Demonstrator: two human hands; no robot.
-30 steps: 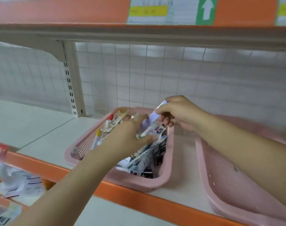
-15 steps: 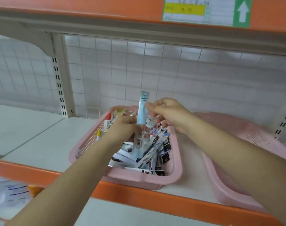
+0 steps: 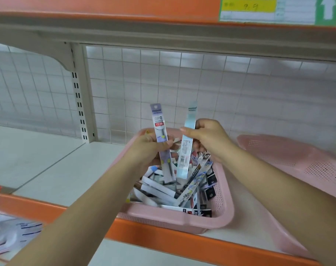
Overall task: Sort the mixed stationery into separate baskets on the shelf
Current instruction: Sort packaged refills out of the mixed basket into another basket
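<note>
**A:** Head view. Half a second ago you had only the pale blue packet raised. Your left hand was down among the stock in the full pink basket. Now that hand is up too, its fingers curled round a lilac refill packet with the thumb pressed on its face.

**B:** And your right hand pinches the blue one between thumb and fingers. Both packets stand nearly upright, side by side and apart, just above the middle of that basket. I'd judge you have two picks out and are comparing them. Neither has gone anywhere yet.

**A:** The second pink basket, right of the full one, looks the likely place for one kind. The bare shelf lies to the full basket's left.

**B:** Some things you can't settle from here. The print on both packets is too blurred to read, so I cannot tell whether they are the same sort. Your hands hide the full basket's far wall. Your right forearm covers part of the second basket, and the frame cuts off its right side.

**A:** The papers below and left of the full basket are smeared, and I can't make them out.
</note>
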